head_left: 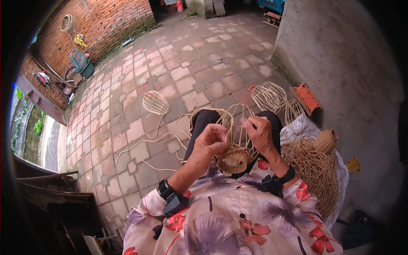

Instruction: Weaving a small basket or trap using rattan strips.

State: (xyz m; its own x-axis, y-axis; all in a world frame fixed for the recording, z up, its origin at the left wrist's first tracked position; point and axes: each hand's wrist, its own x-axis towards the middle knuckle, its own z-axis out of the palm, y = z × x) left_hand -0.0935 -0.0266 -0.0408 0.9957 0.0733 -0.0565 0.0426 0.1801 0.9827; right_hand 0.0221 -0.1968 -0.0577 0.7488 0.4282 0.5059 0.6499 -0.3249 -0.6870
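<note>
Between my knees rests a half-woven basket (242, 155), a tan woven band nearest me and bare pale ribs (242, 111) spreading away from it. My left hand (212, 141) is closed in a pinch at the band's left side, around a pale cord (231, 123). That cord loops over my left knee and trails onto the paving. On the other side, my right hand (259, 134) is curled above the ribs, thumb and forefinger pressed together. Whatever its fingertips hold is too small to make out.
One bare frame (155, 103) lies on the paving ahead left; several more frames (268, 97) sit ahead right beside an orange perforated brick (307, 97). At my right, a heap of tan cord (312, 170) and a small woven basket (326, 141) lie on white sacking, near a wall (340, 63).
</note>
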